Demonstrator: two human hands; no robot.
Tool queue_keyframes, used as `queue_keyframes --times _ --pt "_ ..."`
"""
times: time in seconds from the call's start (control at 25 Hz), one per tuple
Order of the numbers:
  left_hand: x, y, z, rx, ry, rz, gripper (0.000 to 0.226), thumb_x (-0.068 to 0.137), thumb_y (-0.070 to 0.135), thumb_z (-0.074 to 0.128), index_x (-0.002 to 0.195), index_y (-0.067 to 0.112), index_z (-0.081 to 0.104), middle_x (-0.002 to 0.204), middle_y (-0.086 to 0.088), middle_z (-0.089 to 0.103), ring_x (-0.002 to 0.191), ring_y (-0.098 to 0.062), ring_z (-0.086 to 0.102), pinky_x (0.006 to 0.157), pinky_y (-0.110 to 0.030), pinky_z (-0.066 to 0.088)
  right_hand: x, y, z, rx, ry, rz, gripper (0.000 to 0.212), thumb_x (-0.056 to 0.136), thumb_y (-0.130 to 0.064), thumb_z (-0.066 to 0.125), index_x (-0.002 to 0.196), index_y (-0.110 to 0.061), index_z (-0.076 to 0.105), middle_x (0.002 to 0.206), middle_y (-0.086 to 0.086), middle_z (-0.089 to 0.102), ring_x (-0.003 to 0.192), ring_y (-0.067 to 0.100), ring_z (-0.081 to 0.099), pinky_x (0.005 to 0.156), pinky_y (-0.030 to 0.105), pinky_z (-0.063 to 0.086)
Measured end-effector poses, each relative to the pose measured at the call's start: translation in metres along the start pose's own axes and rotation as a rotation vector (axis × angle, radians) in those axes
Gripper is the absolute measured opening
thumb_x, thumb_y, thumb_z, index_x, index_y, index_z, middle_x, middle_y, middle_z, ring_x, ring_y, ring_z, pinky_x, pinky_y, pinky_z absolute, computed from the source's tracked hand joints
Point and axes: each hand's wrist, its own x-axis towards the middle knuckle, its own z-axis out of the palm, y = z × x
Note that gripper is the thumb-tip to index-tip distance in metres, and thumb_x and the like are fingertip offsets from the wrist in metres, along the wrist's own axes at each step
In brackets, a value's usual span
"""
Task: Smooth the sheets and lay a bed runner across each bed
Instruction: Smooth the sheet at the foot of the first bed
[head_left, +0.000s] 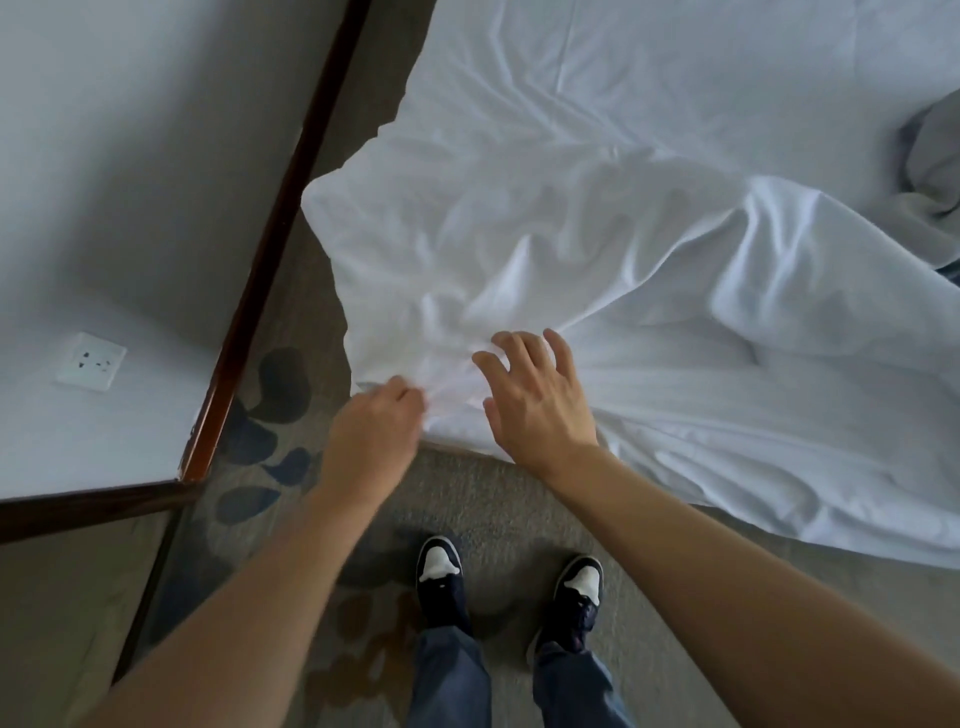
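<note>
Sheet (597, 249), white, lies rumpled over the near corner of the bed, its edge spilling down toward the carpet (493, 499) on our right side. Our left hand (376, 434) has its fingers curled into a bunch of the fabric at the corner, pinching it. Our right hand (537, 397) hovers with fingers spread and relaxed, holding nothing, just at the creased cloth beside the left. No bed runner in view; a grey cloth (930, 171) shows at the far right, kind unclear.

Risks, as we judge them: pulling from 1 pinch point could drag folds toward the corner instead of flattening them. A hard tug could slide more sheet off the mattress onto the carpet. Our shoes (441, 571) stand close to the hanging edge, so a step could trap it. The wall's wooden trim (270, 249) sits near the corner, leaving little room.
</note>
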Motion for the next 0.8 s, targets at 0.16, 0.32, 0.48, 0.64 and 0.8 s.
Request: queue_keyframes --times 0.16,0.32,0.48,0.64,0.8 --pt "-0.084 -0.097 -0.022 0.048 -0.08 -0.252 0.009 0.084 0.009 0.075 0.087 0.009 0.066 0.084 -0.004 0.064 0.071 -0.018 0.063 0.065 -0.027 0.052 -0.015 -0.012 -0.001 0.0 0.024 -0.05 0.049 0.082 -0.019 0.07 0.128 -0.014 0.057 0.134 0.013 0.053 0.128 0.032 0.047 0.118 0.054 0.022" --pt "-0.063 -0.063 -0.026 -0.014 0.07 -0.242 0.031 0.086 0.027 0.071 0.114 0.015 0.063 0.119 -0.005 0.062 0.111 -0.025 0.059 0.094 -0.037 0.048 -0.018 -0.013 -0.001 -0.026 -0.006 -0.008 0.053 0.081 -0.017 0.072 0.131 -0.015 0.056 0.14 0.013 0.049 0.136 0.033 0.041 0.121 0.056 0.015" --pt "0.0 0.027 0.01 0.02 -0.011 0.05 0.066 0.079 0.038 0.074 0.136 0.017 0.049 0.14 -0.011 0.049 0.132 -0.031 0.044 0.111 -0.049 0.036 -0.015 0.017 -0.009 -0.035 0.002 0.06 0.054 0.077 -0.017 0.075 0.128 -0.012 0.058 0.142 0.015 0.048 0.138 0.035 0.039 0.12 0.058 0.016" --pt "0.029 0.021 0.021 0.133 0.007 0.13 0.049 0.085 0.021 0.069 0.131 0.015 0.055 0.13 -0.01 0.055 0.124 -0.032 0.05 0.106 -0.05 0.04 -0.036 0.051 -0.017 -0.103 -0.081 0.08 0.062 0.076 -0.037 0.077 0.129 -0.013 0.057 0.148 0.017 0.042 0.143 0.036 0.031 0.12 0.058 0.014" --pt "0.047 -0.004 0.002 -0.007 0.091 0.231 0.007 0.086 0.014 0.072 0.091 0.011 0.075 0.086 -0.002 0.071 0.076 -0.023 0.063 0.062 -0.033 0.052 -0.058 0.051 -0.007 -0.094 -0.174 0.11 0.07 0.076 -0.05 0.077 0.132 -0.014 0.055 0.153 0.018 0.036 0.146 0.036 0.026 0.12 0.06 0.011"
